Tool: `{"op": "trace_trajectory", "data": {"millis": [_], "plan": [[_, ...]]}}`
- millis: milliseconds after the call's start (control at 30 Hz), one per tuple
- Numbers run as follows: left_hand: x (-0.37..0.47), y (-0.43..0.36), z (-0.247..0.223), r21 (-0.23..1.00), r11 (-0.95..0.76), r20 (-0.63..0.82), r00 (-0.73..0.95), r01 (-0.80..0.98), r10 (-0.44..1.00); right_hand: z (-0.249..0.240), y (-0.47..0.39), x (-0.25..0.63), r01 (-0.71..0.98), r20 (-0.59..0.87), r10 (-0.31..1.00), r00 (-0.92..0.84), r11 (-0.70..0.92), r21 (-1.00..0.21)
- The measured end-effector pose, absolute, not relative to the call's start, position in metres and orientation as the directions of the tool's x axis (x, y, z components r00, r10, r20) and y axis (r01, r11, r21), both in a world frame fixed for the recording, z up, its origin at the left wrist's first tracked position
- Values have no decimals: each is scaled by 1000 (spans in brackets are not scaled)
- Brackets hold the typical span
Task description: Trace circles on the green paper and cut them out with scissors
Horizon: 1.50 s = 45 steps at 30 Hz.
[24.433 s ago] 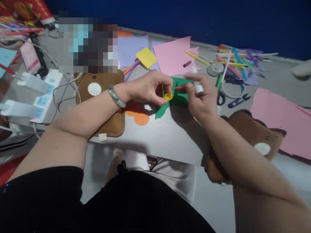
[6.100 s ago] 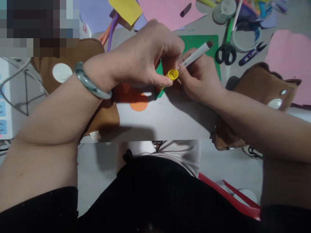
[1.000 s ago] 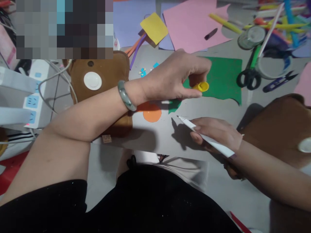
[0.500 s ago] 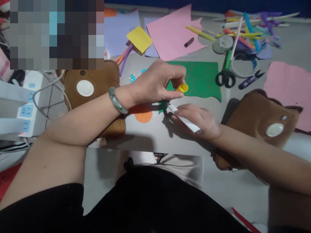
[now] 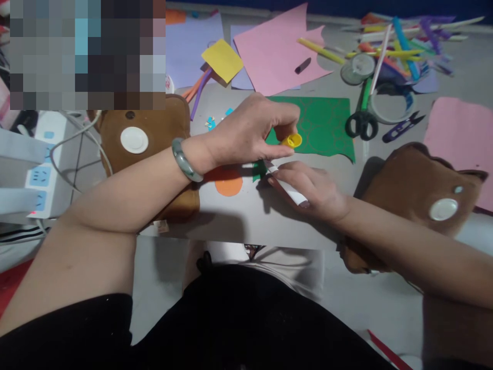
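Observation:
My left hand [image 5: 254,131], with a bangle at the wrist, pinches a small yellow tube [image 5: 293,141] whose open end faces me. Just below it, my right hand [image 5: 314,187] grips a white marker [image 5: 290,192] with dark ends. The marker's tip points up and left, close under my left fingers; whether it touches anything there I cannot tell. Beneath my left hand lie an orange round piece [image 5: 228,182] and a small green cut piece [image 5: 259,171], both partly hidden. Behind the hand is a green sheet [image 5: 323,121] with drawn outlines.
Scissors [image 5: 362,123], thread snips [image 5: 402,127] and rolls of tape [image 5: 393,103] lie at the right, before a pile of coloured strips [image 5: 408,51]. Pink paper [image 5: 269,51] carries a dark cap [image 5: 303,66]. Brown pouches [image 5: 416,190] flank my arms; a power strip [image 5: 48,164] is at left.
The marker in my right hand has moved slightly up and left, its tip closer to my left fingers. My left hand keeps its pinch on the yellow tube.

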<state>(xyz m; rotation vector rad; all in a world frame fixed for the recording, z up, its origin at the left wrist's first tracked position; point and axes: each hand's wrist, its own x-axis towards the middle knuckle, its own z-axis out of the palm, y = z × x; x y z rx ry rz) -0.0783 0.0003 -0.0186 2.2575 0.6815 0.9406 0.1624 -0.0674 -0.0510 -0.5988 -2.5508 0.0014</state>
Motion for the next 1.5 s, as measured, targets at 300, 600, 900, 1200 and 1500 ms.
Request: {"op": "trace_trajectory", "data": {"millis": [300, 600, 900, 1200, 1500], "plan": [[-78, 3, -23, 702, -694, 485, 605, 163, 632, -55, -69, 165, 469, 377, 487, -788, 871, -146], [-77, 2, -20, 707, -678, 453, 608, 200, 652, -52, -68, 161, 477, 343, 483, -806, 872, -108], [-77, 2, -20, 698, -687, 459, 611, 201, 645, -44, -67, 166, 410, 289, 420, -860, 907, -98], [-78, 1, -19, 690, -675, 418, 618, 262, 666, -49, -75, 172, 458, 440, 466, -768, 879, -131], [-79, 3, -19, 694, -686, 452, 608, 221, 653, -38, -62, 167, 580, 484, 754, -444, 653, -487]]}}
